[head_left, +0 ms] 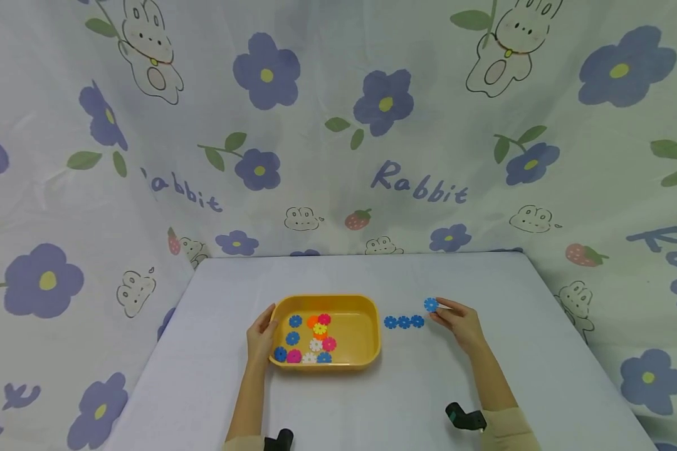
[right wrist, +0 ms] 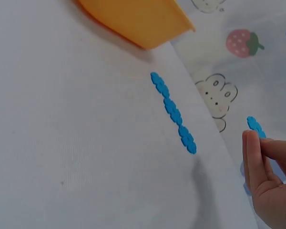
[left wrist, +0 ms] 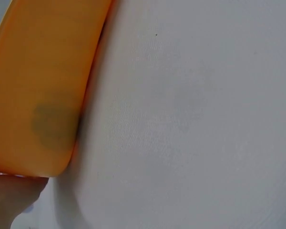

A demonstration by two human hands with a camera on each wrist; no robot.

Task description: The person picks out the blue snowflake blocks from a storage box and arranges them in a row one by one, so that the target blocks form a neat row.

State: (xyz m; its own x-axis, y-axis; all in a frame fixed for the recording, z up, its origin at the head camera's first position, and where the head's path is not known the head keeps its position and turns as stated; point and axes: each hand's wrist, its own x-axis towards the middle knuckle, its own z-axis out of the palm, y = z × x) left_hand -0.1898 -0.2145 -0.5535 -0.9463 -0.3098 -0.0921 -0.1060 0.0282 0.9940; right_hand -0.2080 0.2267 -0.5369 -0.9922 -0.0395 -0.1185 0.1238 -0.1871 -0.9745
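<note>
A yellow plastic tray [head_left: 352,335] rests on the table, with several flower-shaped plastic discs in blue, pink, white, orange and yellow inside, mostly toward its left half. My left hand [head_left: 261,335] grips the tray's left side; only part of this hand [left wrist: 12,198] shows in the left wrist view. To the right of the tray, three blue flower-shaped discs [head_left: 404,322] lie in a row, touching edge to edge. Above the table by the row's right end, my right hand [head_left: 459,324] pinches another blue flower-shaped disc [head_left: 431,305] between thumb and fingers.
A white cloth [head_left: 338,407] covers the table. Behind and on both sides hang pale curtains [head_left: 327,169] printed with rabbits, flowers and strawberries. Black camera mounts [head_left: 465,418] sit at both wrists.
</note>
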